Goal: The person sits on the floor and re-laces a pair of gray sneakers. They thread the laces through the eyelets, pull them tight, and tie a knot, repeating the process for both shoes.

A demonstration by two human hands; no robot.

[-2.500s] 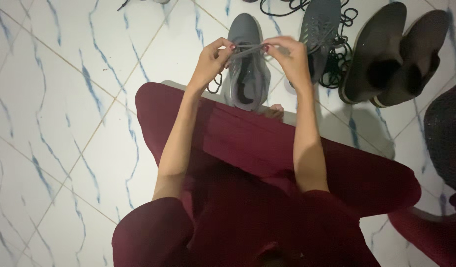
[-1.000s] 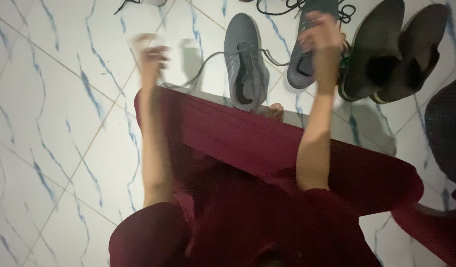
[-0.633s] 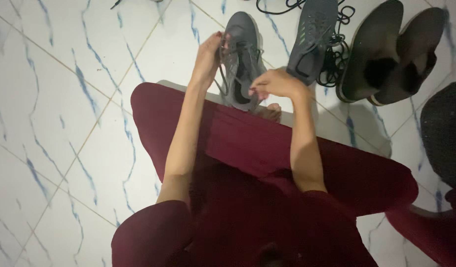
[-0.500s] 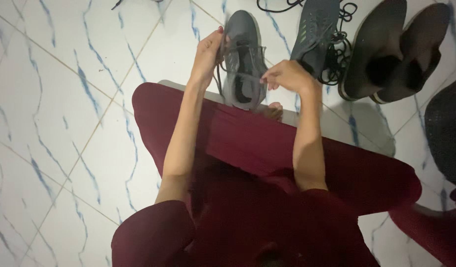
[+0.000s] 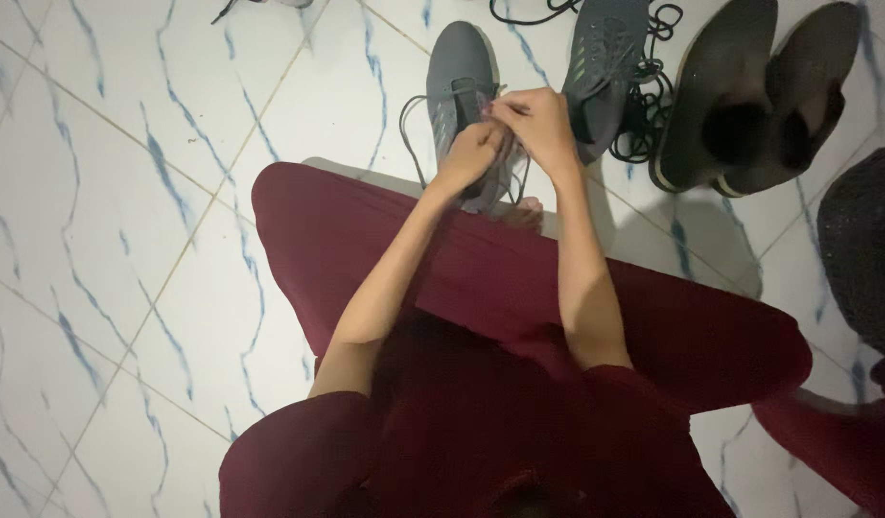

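Both arms are reaching forward over the dark red garment (image 5: 519,288), elbows bent, wrists meeting above the grey sneaker (image 5: 459,72). The left hand (image 5: 473,153) and the right hand (image 5: 536,120) are pinching the grey lace (image 5: 411,134), fingers curled tight around it and touching one another. The sneaker is sitting on the white tiled floor (image 5: 126,192), just beside a second grey sneaker (image 5: 605,58) and two dark shoes (image 5: 749,86).

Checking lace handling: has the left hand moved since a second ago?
Yes. The left hand has come in from the bare tiles to the grey shoe, meeting the right hand.
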